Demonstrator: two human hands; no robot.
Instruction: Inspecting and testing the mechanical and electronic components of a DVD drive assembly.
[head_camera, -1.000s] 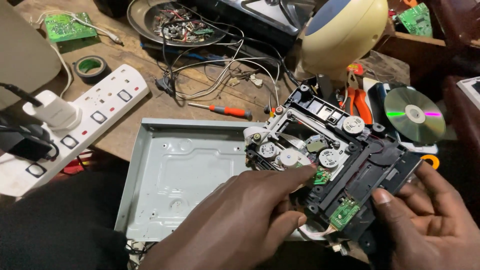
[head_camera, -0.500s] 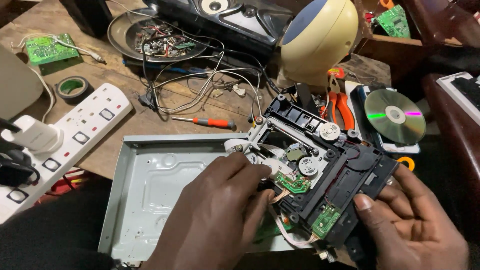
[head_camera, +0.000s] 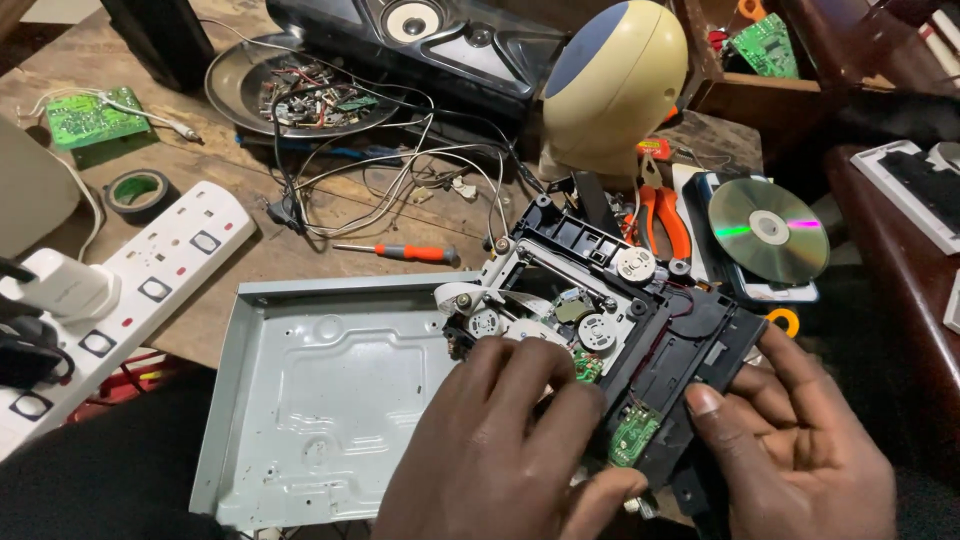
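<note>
**Both hands on the disc drive**

While the left hand (head_camera: 500, 450) lies flat over the drive (head_camera: 610, 340), its fingers (head_camera: 520, 375) are bent and pressing on the white gears, gripping nothing. Right hand (head_camera: 800, 450) clasps the drive's black right edge, thumb on top. Black-framed, with gears, ribbon cable and small green boards exposed, the drive sits tilted on the grey metal tray (head_camera: 320, 400) on the desk (head_camera: 300, 240). Beyond lie a screwdriver (head_camera: 400, 251), a disc (head_camera: 768, 229) and a power strip (head_camera: 130, 290).
</note>
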